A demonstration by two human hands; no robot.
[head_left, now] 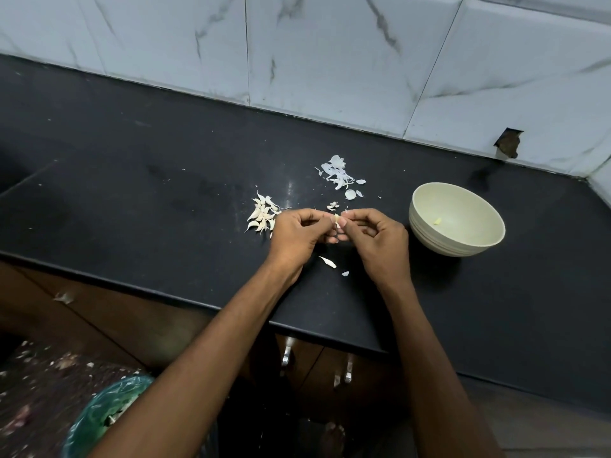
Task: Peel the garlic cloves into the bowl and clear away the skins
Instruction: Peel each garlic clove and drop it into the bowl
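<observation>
From the head view, the pale bowl stands on the black table, and everything else is placed from it. Just left of the bowl, both hands meet above the table: the left hand and the right hand each have their grip clamped on one small garlic clove, pinched between thumbs and fingertips, the other fingers curled under. Inside the bowl lies one peeled clove on the bottom. Farther left of the bowl, beyond the left hand, a pile of unpeeled cloves sits on the table. Behind the hands, up and left of the bowl, lies a heap of white skins. Nearer the table edge, below the hands, are two loose skin scraps. Below the table's edge, far left of the bowl, stands a bin with a green liner.
</observation>
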